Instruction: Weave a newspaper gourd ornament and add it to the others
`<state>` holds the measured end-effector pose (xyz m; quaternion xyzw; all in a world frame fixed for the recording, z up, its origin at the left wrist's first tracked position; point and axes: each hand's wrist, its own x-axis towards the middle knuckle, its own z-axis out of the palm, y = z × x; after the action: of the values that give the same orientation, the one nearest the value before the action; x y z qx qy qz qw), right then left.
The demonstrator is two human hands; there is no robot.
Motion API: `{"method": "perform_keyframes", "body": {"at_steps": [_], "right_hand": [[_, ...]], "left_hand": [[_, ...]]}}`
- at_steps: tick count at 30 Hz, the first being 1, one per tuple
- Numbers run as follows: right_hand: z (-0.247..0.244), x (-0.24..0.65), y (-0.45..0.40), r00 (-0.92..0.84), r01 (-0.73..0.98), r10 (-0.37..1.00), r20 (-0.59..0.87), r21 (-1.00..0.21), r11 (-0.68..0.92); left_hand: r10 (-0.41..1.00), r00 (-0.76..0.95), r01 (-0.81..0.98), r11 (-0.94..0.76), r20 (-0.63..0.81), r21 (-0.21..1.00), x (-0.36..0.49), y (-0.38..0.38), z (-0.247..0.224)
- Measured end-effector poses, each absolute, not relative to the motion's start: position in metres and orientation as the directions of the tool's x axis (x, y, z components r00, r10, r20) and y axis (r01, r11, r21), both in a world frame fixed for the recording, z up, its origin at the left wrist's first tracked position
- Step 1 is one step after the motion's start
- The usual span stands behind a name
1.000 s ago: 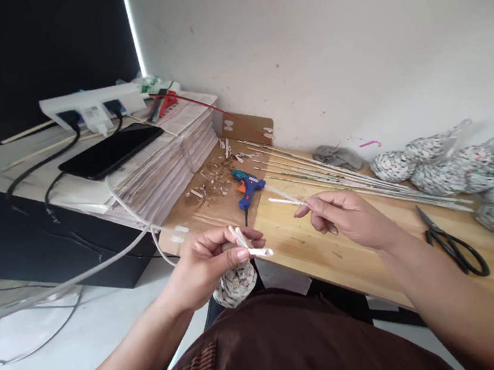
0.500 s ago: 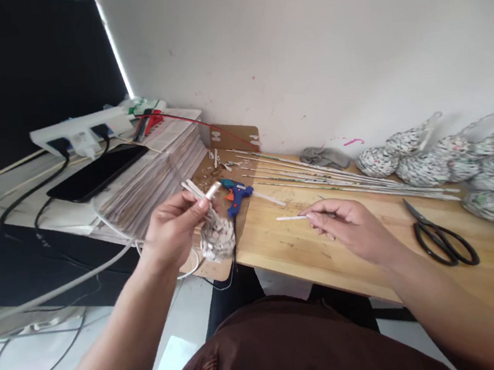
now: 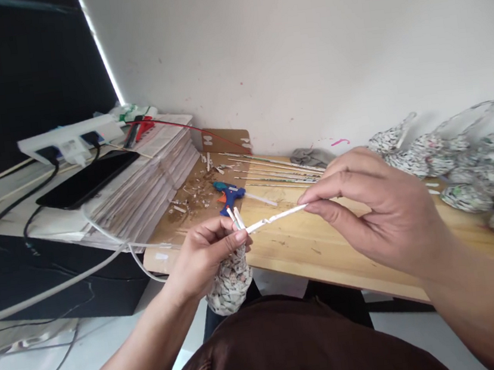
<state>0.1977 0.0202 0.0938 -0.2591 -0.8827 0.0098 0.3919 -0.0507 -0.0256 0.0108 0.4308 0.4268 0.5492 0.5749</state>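
My left hand (image 3: 210, 249) is closed around the neck of a small woven paper gourd (image 3: 231, 286), whose round body hangs below the fingers. Short white paper tube ends (image 3: 235, 215) stick up past the thumb, and another points to the right. Between its thumb and fingertips, my right hand (image 3: 371, 211) pinches a thin white paper stick (image 3: 288, 211). The stick's far end meets the right-pointing tube; whether it sits inside or just touches, I cannot tell. Behind my left hand lies a blue glue gun (image 3: 232, 195) with a clear glue stick in its back.
Long thin paper rods (image 3: 276, 169) lie along the wooden table (image 3: 300, 250). Several woven gourds (image 3: 468, 188) are piled at the right. At left, a paper stack (image 3: 171, 158) bears a phone (image 3: 88, 179) and a power strip (image 3: 66, 141) with cables. Scraps litter the cardboard (image 3: 188, 186).
My right hand has lifted from the tabletop, bringing the paper stick up to the tube end at my left hand. My left hand has come lower and rightward with the gourd.
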Motion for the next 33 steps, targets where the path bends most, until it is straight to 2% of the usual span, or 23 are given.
{"method": "perform_keyframes", "body": {"at_steps": [11, 19, 33], "right_hand": [[0.093, 0.195, 0.014, -0.613, 0.458, 0.430, 0.663, -0.145, 0.877], [0.089, 0.196, 0.012, -0.650, 0.424, 0.390, 0.653, -0.115, 0.898], [0.085, 0.190, 0.011, -0.702, 0.376, 0.362, 0.613, -0.114, 0.920]], "left_hand": [[0.999, 0.027, -0.150, -0.035, 0.039, 0.988, -0.053, -0.032, 0.008], [0.999, 0.025, -0.157, -0.029, 0.033, 0.987, -0.054, -0.034, 0.007], [0.998, -0.006, -0.086, -0.055, 0.055, 0.995, -0.056, -0.037, 0.002]]}}
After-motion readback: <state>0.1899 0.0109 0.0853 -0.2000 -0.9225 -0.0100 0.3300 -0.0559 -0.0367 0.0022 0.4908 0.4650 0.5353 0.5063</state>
